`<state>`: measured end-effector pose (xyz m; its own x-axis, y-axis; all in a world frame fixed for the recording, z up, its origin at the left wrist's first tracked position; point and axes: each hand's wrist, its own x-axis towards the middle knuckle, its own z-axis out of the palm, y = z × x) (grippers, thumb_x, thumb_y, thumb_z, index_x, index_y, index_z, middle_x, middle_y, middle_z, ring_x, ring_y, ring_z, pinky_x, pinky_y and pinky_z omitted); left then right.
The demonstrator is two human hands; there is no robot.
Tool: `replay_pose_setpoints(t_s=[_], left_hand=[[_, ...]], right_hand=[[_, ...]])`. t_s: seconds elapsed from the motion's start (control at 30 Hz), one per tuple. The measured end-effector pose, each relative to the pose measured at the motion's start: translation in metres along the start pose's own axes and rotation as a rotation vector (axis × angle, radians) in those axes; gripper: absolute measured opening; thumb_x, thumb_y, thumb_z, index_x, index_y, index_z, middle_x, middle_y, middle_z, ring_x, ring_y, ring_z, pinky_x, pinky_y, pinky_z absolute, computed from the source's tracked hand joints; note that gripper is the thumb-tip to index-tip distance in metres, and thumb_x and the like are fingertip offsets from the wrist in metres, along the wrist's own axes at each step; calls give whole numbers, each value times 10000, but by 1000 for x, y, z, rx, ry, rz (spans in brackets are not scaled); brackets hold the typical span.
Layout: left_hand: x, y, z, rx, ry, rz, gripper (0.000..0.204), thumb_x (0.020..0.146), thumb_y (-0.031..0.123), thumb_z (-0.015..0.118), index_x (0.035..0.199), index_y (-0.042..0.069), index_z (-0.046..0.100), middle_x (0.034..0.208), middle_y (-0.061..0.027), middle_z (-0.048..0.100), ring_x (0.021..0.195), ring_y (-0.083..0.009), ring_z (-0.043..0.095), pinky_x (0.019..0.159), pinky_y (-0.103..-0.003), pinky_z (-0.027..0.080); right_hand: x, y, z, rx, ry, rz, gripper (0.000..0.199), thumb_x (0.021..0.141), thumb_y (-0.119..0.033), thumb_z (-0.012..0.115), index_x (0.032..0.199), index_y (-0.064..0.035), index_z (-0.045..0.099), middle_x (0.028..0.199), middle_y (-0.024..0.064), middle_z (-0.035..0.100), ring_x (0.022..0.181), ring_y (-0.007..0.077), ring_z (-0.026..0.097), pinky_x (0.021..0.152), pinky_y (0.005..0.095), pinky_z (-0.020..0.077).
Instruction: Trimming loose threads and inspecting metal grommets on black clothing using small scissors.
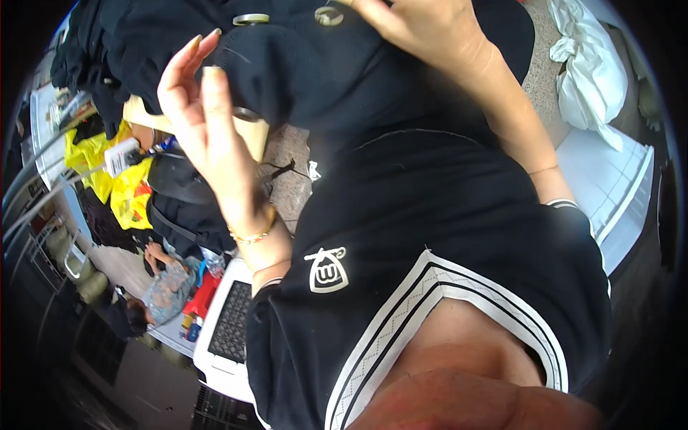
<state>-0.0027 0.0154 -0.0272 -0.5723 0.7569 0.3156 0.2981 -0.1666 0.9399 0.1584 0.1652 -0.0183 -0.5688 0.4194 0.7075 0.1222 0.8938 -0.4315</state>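
A dark knit garment (pixel 308 79) with large pale round buttons is spread across the top of the head view. My left hand (pixel 204 115) is raised at its left side, its thumb and fingers apart and partly bent, with nothing visible between them. One button (pixel 251 19) lies on the cloth to the right of those fingertips. My right hand (pixel 426 25) is over the garment at the top edge, beside a second button (pixel 329 16). The picture's edge cuts off most of its fingers, so I cannot see whether they hold anything. A short pale thread lies on the cloth near my left fingers.
To the left are a yellow plastic bag (pixel 132 193), a black bag (pixel 186 204) and a white plastic frame with a dark lattice (pixel 233 322). Another person (pixel 168 290) sits farther left. A knotted white bag (pixel 591 72) and a pale plastic bin (pixel 609 190) stand at right.
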Motion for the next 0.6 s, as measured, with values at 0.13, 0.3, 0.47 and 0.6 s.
replay_pose_setpoints(t_s=[0.13,0.3,0.47,0.6], left_hand=[[-10,-15,-56,-79,-51,-339,312,953,134,463,1179,-66,542,1163,-160,584,1127,-204,532,982,-320,396],[-29,-8,-74,-40,-207,-522,348,842,66,536,1168,-47,581,1141,-89,606,1114,-162,519,999,-292,335],[-23,5,-50,-110,-260,-329,211,871,30,611,1078,-6,604,1053,-38,604,978,-109,560,892,-230,416],[-2,27,-33,-261,-203,-251,182,909,43,573,1086,-3,577,986,-22,606,908,-69,554,829,-191,426]], right_hand=[[-4,-3,7,197,-54,86,309,750,-40,698,1048,-9,621,777,77,532,667,195,545,592,286,444],[0,-16,17,400,-226,155,540,701,-209,809,1145,3,585,787,88,581,638,148,548,589,258,457],[-1,-8,20,531,-445,332,201,743,-126,738,873,-3,646,701,39,602,609,110,561,554,247,441],[6,5,8,1210,-122,231,131,770,20,697,889,1,648,745,-16,616,673,27,538,607,190,431]])
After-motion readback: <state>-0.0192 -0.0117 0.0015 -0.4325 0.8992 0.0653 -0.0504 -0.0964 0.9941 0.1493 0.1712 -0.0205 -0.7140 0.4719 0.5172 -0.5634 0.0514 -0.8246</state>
